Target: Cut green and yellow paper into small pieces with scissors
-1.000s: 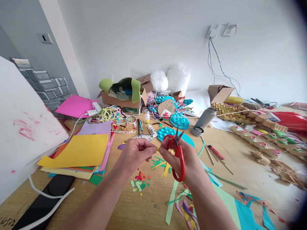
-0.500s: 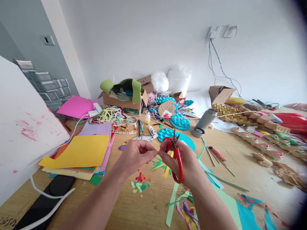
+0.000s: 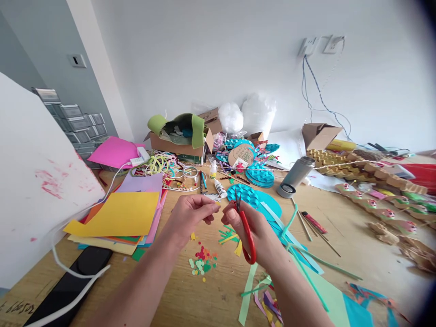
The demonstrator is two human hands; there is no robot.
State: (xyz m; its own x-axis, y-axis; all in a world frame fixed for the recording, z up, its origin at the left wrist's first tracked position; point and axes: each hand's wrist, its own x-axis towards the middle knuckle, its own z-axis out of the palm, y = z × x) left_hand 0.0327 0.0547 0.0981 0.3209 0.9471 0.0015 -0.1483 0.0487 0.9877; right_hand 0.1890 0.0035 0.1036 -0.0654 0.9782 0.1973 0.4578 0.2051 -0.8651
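My left hand (image 3: 192, 218) is closed in a pinch, with a tiny yellow paper piece (image 3: 218, 204) at its fingertips. Close beside it on the right, my right hand (image 3: 254, 227) holds red-handled scissors (image 3: 250, 243), blades pointing up and away from me. A small gap separates the two hands. Below them on the table lies a loose cluster of small paper dots (image 3: 203, 260) in red, orange, green and yellow. Green and yellow paper strips (image 3: 229, 236) lie behind the right hand's fingers. A white fish-shaped cutout (image 3: 214, 197) is partly hidden behind my left hand.
Coloured paper sheets (image 3: 119, 213) are stacked at left, near a black phone (image 3: 78, 281). Glue bottles (image 3: 220, 188), blue round pieces (image 3: 260, 176) and a grey flask (image 3: 296, 176) stand or lie further back. Paper scraps (image 3: 267, 302) and egg-carton pieces (image 3: 347, 170) are at right.
My hands have drawn slightly apart. The scissors have tilted in my right hand, and its thumb is now raised off the fingertips. The view has shifted a little to the left.
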